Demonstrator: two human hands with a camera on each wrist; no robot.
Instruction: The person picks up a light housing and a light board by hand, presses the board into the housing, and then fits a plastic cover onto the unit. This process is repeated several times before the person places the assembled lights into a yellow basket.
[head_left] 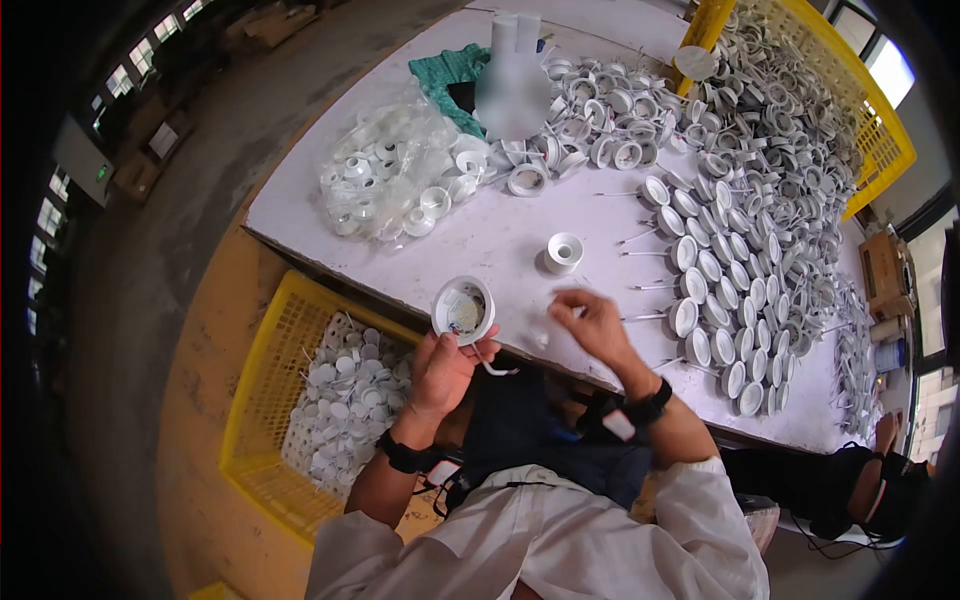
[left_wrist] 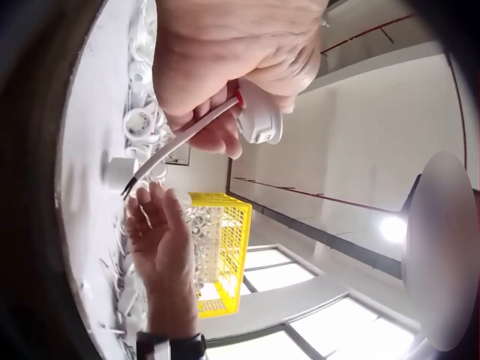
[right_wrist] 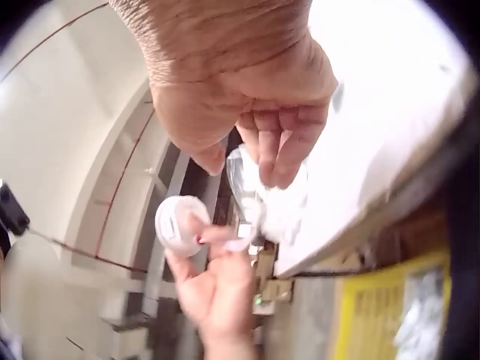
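Observation:
My left hand (head_left: 443,372) grips a round white housing (head_left: 463,311) near the table's front edge, its open face up and a white cable (head_left: 493,368) hanging from it. In the left wrist view the cable (left_wrist: 184,136) ends in dark wire tips, below the left hand (left_wrist: 236,56). My right hand (head_left: 600,335) is over the table edge, fingers loosely bent, with nothing seen in it; the right wrist view shows the hand (right_wrist: 247,97) with thumb and fingers apart. A white ring-shaped part (head_left: 564,253) stands on the table just beyond the right hand.
Rows of white housings (head_left: 710,265) with cables cover the right side. A clear bag (head_left: 385,165) of white parts lies at the back left. One yellow crate (head_left: 245,420) of white discs is below the table's left edge; another yellow crate (head_left: 885,150) is at the back right.

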